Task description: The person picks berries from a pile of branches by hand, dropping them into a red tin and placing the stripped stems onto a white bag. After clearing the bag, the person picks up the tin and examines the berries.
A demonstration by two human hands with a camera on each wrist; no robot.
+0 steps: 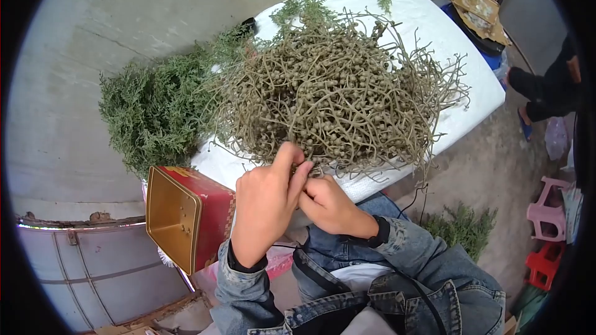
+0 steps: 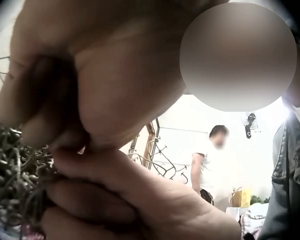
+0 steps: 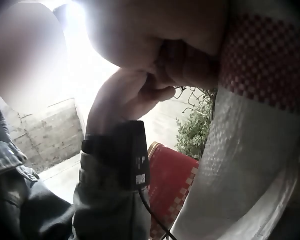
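Note:
A large pile of dried, twiggy stems with small round seed pods point(image 1: 347, 87) lies on a white woven sack point(image 1: 472, 80). At its near edge my left hand point(image 1: 264, 201) and right hand point(image 1: 335, 208) meet, fingers curled and thumbs pressed in. Between them they pinch a dried stem, mostly hidden by the fingers. The left wrist view has both hands close up, with the pile's stems point(image 2: 12, 170) beside the fingertips. Left of the hands, a red tin point(image 1: 214, 211) leans with its opening toward me, a few round pods on its gold inside.
Green leafy sprigs point(image 1: 155, 105) are heaped left of the pile, and more greenery point(image 1: 462, 229) sits on the floor at right. Pink point(image 1: 547, 211) and red point(image 1: 545, 265) stools stand at far right. Another person's legs point(image 1: 546, 90) show there; a standing person point(image 2: 206, 165) appears in the left wrist view.

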